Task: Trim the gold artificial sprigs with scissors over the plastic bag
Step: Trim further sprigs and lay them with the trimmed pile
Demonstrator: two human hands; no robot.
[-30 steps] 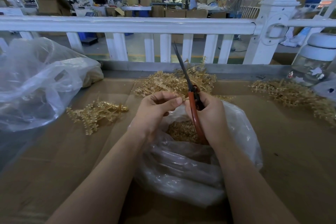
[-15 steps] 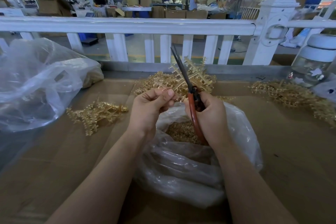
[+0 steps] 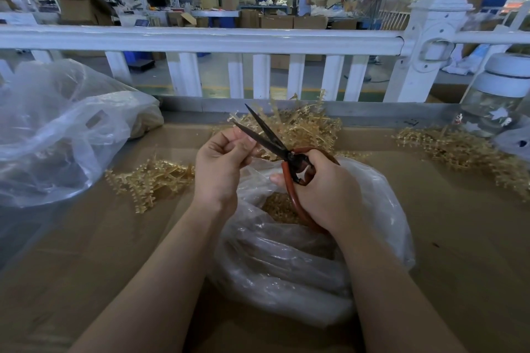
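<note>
My right hand [image 3: 324,189] grips red-handled scissors [image 3: 286,156] whose dark blades stand apart, pointing up and left. My left hand [image 3: 222,165] pinches a gold sprig [image 3: 298,120] at its stem, right by the blades; the sprig rises behind the scissors. Both hands hover over a clear plastic bag [image 3: 381,209] lying open on the table, with gold trimmings [image 3: 279,208] inside it.
Piles of gold sprigs lie at the left [image 3: 149,180], the middle back [image 3: 318,135] and the right [image 3: 464,152] of the brown table [image 3: 86,252]. A large clear bag [image 3: 57,135] sits far left, a glass jar [image 3: 499,97] far right. A white railing [image 3: 200,37] runs behind.
The scissor blades have swung down to the left and opened. My left hand has lifted a gold sprig up to them.
</note>
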